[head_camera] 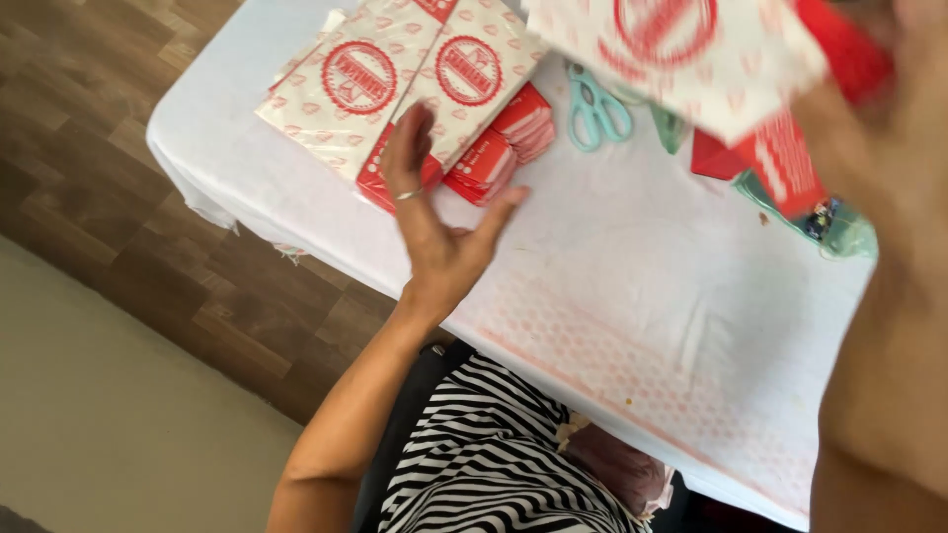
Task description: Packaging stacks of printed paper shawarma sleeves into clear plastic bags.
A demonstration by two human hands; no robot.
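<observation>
A white-covered table (632,296) filled the frame, two stacks of flat red-and-white paper bags (395,79) lying side by side at its far edge, within reach. The right hand (869,118), blurred, gripped one red-and-white bag (691,49) lifted above the table. The left hand (434,227) hovered open, fingers spread, just before the stacks. Teal scissors (597,109) lay between.
</observation>
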